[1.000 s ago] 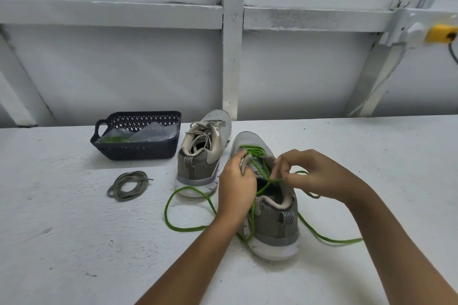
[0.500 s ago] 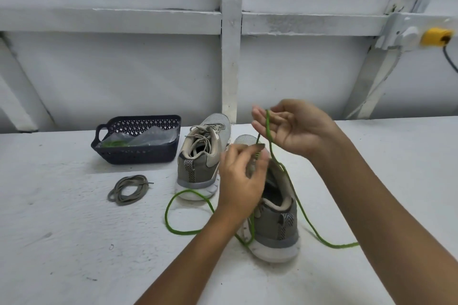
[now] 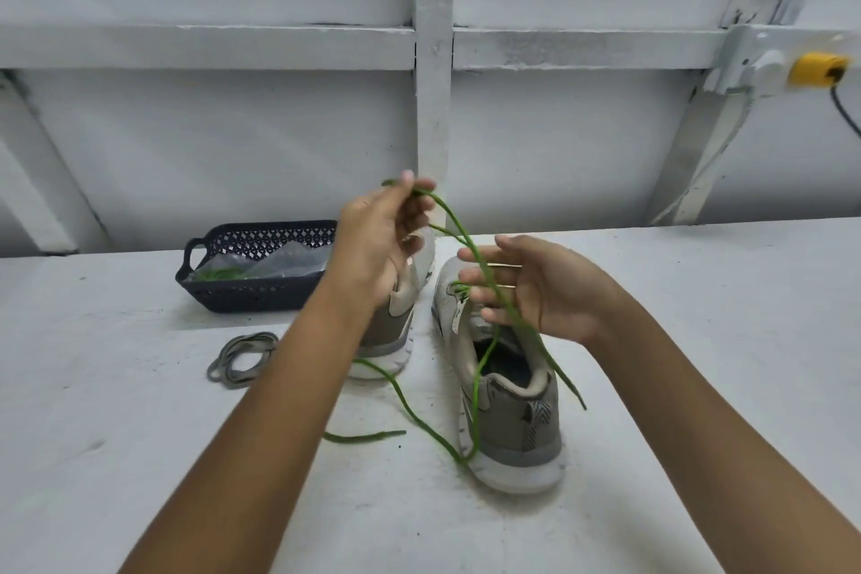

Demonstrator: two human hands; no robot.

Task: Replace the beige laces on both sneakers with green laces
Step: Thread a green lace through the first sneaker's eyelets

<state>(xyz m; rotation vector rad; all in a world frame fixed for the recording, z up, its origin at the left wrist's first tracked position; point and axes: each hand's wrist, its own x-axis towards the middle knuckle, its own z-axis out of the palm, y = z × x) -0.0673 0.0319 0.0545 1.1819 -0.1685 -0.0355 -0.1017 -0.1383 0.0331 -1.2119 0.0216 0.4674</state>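
Two grey sneakers stand side by side on the white table [image 3: 140,433], about midway along it, heels toward the person and toes toward the far edge. The near sneaker [image 3: 512,415] is on the right and closer to the near edge; the far sneaker [image 3: 393,336] is just beside it on the left, much of it hidden behind the left forearm.

The left hand [image 3: 379,242] is raised above the far sneaker; its grip is narrow, thumb and fingertips pinching the green lace [image 3: 474,396]. From there the lace slopes down to the right across the right hand [image 3: 540,289]; that hand's grip is wide, palm turned to the left, fingers straight and spread, with the lace lying over them rather than clasped.

Lower down the lace passes through the front eyelets of the near sneaker. One strand drops past the sneaker's left side to the table and loops back, ending in a loose tip on the table between the two forearms; another tip hangs just beside the sneaker's right side.

A coiled beige lace [image 3: 242,359] lies on the table to the left of the far sneaker. Beyond it, near the far edge, sits a dark basket [image 3: 251,296] holding a clear plastic bag [image 3: 279,263] with something green inside. A yellow plug [image 3: 815,68] is fixed to the wall past the far right corner.
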